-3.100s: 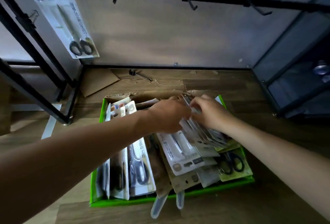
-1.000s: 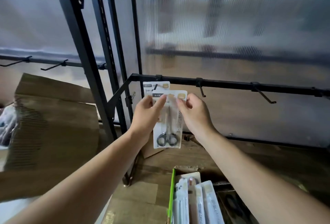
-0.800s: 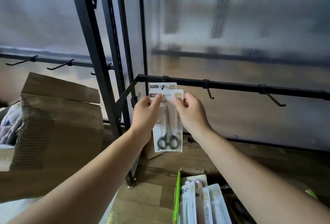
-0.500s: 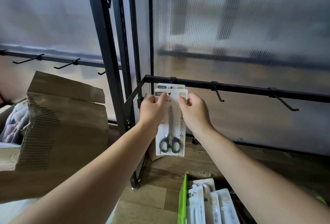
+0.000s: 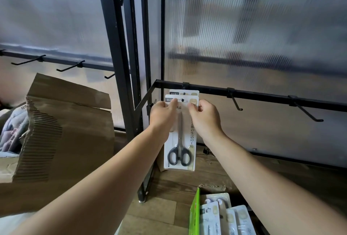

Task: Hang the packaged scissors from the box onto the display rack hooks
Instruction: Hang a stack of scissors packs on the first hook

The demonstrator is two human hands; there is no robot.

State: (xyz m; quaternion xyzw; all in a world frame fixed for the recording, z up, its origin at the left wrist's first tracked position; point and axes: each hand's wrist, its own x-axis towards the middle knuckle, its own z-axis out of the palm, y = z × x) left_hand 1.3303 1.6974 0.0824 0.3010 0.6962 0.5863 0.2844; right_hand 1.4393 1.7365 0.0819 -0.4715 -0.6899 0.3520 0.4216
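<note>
I hold a white scissors pack (image 5: pixel 180 141) with black-handled scissors upright at the leftmost hook of the rack's lower black bar (image 5: pixel 262 96). My left hand (image 5: pixel 163 116) pinches its upper left edge and my right hand (image 5: pixel 204 118) pinches its upper right edge. The hook tip shows in the pack's hang hole. Behind it another pack (image 5: pixel 185 92) hangs on the same hook, only its top strip showing. The green box (image 5: pixel 194 214) with more packs sits at the bottom right.
Two bare hooks (image 5: pixel 235 102) (image 5: pixel 308 112) stick out of the same bar to the right. A big open cardboard box (image 5: pixel 62 137) stands at the left, beside the black rack upright (image 5: pixel 120 69). More hooks (image 5: pixel 72 67) line a bar at the far left. The floor is wood.
Since 3.1 s ago I took one pack out of the green box and lifted it to the rack. In the last second the pack moved up against the leftmost hook.
</note>
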